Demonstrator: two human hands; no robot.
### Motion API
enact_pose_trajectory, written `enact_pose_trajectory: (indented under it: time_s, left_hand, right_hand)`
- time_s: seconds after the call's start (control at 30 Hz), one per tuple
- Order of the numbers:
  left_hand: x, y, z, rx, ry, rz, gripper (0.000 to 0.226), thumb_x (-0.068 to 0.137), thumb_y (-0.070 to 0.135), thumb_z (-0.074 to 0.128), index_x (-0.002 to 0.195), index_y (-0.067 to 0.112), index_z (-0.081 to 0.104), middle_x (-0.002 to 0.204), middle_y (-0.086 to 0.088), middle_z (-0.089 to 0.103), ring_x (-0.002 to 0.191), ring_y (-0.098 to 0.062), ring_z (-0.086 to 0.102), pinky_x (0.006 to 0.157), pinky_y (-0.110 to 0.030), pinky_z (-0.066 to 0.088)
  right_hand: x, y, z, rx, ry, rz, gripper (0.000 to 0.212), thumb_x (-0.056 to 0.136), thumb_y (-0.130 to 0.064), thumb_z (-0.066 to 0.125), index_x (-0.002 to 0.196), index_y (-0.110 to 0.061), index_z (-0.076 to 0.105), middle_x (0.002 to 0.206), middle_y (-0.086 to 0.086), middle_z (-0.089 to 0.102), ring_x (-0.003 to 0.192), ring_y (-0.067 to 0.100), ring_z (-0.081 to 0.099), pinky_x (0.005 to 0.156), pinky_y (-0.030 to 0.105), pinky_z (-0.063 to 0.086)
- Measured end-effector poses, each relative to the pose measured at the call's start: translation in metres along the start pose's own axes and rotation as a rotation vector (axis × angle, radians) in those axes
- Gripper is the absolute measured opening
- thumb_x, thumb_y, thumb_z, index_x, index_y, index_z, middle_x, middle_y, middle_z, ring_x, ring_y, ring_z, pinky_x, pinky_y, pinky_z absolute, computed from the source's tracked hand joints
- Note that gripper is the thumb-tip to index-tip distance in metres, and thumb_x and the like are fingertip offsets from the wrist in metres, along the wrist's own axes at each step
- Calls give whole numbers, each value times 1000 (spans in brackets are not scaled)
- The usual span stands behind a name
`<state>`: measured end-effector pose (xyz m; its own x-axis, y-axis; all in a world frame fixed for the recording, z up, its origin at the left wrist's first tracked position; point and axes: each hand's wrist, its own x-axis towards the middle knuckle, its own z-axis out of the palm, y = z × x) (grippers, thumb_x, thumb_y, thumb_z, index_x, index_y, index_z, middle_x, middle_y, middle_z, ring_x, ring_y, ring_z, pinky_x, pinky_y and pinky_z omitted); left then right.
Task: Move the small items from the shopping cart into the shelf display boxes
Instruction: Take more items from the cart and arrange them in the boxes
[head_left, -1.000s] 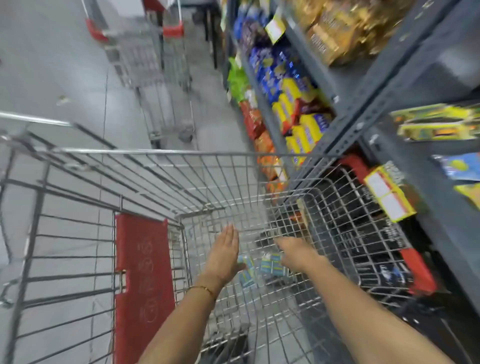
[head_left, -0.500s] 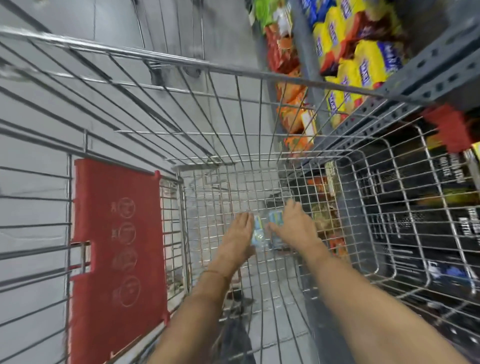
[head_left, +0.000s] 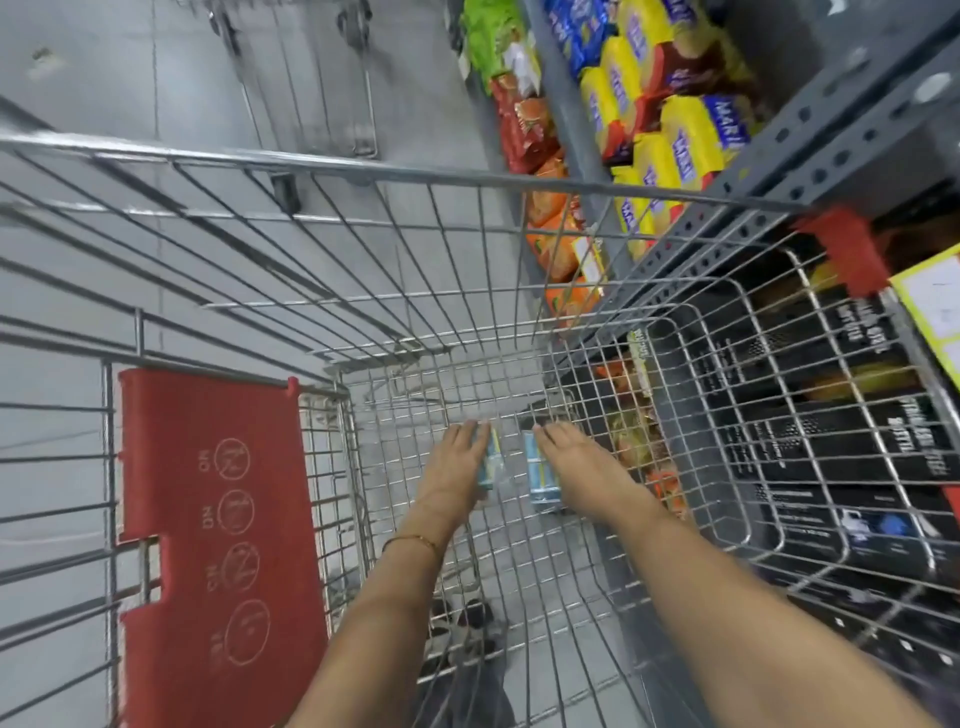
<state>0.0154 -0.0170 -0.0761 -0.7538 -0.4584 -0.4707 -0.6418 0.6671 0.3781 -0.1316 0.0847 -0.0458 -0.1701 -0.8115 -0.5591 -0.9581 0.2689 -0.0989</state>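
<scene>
Both my arms reach down into the wire shopping cart (head_left: 363, 171). On its mesh floor lie small light-blue packets. My left hand (head_left: 454, 467) lies flat against the left side of one stack of blue packets (head_left: 491, 462). My right hand (head_left: 576, 467) presses against the right side of another stack of blue packets (head_left: 540, 475). A narrow gap separates the two stacks. Whether the fingers curl under the packets is hidden.
A red plastic child-seat flap (head_left: 208, 519) stands at the cart's left. Grey metal shelving (head_left: 810, 156) runs along the right, holding yellow, blue, orange and green snack packs and black boxes (head_left: 857, 441). A yellow price tag (head_left: 930, 306) hangs at the right edge. Grey floor lies ahead.
The view has tilted further down into the cart. My hands have closed in from either side onto the blue packets, which were loose between them a second ago.
</scene>
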Motion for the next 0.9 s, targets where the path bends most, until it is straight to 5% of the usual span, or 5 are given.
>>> enact_pose_trajectory:
  time_s: [0.3, 0.43, 0.57, 0.73, 0.9]
  left_hand:
    - [-37, 58, -85, -29, 11, 210, 77, 79, 16, 72, 141, 8, 26, 143, -12, 34, 129, -29, 36, 107, -33, 35]
    - [-66, 112, -148, 42, -25, 308, 86, 83, 20, 69, 147, 8, 14, 152, -15, 22, 135, -30, 33, 110, -34, 32]
    - [-105, 188, -208, 112, -22, 513, 84, 76, 23, 74, 144, 9, 26, 145, -15, 36, 130, -28, 41, 107, -32, 37]
    - [-168, 303, -261, 193, -41, 840, 75, 74, 20, 76, 138, 10, 39, 140, -14, 47, 126, -27, 48, 101, -24, 33]
    - [-221, 406, -254, 220, -106, 1105, 71, 75, 19, 77, 137, 13, 43, 139, -11, 49, 127, -25, 48, 99, -26, 37]
  right_hand:
    - [-75, 11, -93, 134, -19, 144, 74, 78, -1, 66, 141, -16, 31, 142, 7, 38, 134, 30, 37, 107, 44, 39]
    - [-156, 24, -145, 202, 120, 241, 51, 74, -21, 75, 117, -14, 49, 118, 10, 53, 111, 29, 53, 90, 42, 51]
    - [-262, 36, -192, 266, 289, 373, 49, 66, -30, 80, 102, -16, 51, 106, 9, 56, 101, 27, 58, 80, 36, 50]
    - [-403, 42, -207, 389, 431, 587, 73, 76, -19, 75, 140, -10, 41, 143, 14, 43, 133, 27, 40, 109, 33, 34]
    - [-522, 45, -182, 440, 518, 804, 76, 69, -19, 80, 136, -13, 46, 132, 12, 56, 122, 28, 53, 99, 35, 45]
